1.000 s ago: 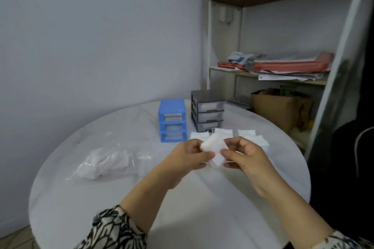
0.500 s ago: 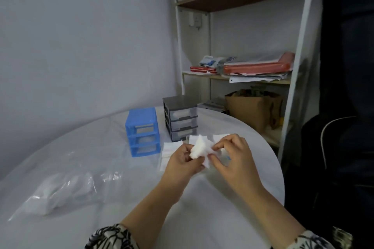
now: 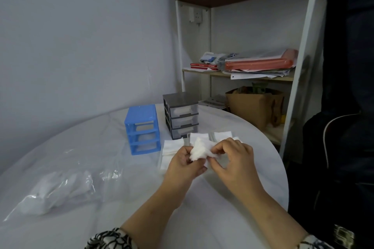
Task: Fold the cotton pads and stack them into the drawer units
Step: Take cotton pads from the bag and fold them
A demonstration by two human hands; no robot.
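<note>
Both hands up over the table's [image 3: 113, 218] right side, mid-fold. Left hand [image 3: 183, 164] and right hand [image 3: 232, 159] each pinch one cotton pad [image 3: 199, 148] between thumb and fingertips, held clear of the surface. Pad looks very light, soft, limp, probably frays if pulled; best gripped at opposite edges, gently. Flat pads [image 3: 172, 146] lie just in front of the blue drawer unit [image 3: 141, 127] and grey drawer unit [image 3: 180, 115] near the far edge.
</note>
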